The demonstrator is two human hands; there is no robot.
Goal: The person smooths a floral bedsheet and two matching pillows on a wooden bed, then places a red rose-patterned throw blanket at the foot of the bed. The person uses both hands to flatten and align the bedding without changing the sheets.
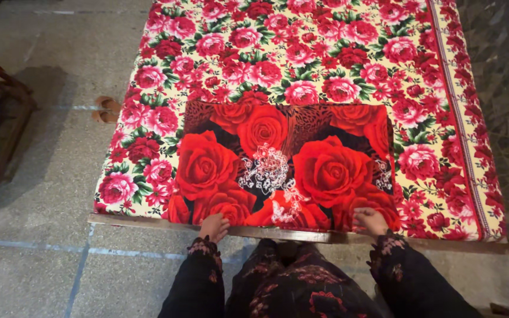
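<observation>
Folded red cloth with big rose print and white lace-like motifs (284,168) lies flat at the bed's near edge, centred. Left hand (214,227) presses its near-left corner, fingers flat and not clenched; right hand (371,221) pinches the near-right corner. Underneath — cream bedsheet with pink-red roses (301,53) over a wooden-framed bed (148,219). Brown sandals (106,109) on the grey floor (42,194) off the left edge.

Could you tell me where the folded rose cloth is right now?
The rose cloth lies on the floral bedsheet at the near edge, both hands on its hem.
</observation>
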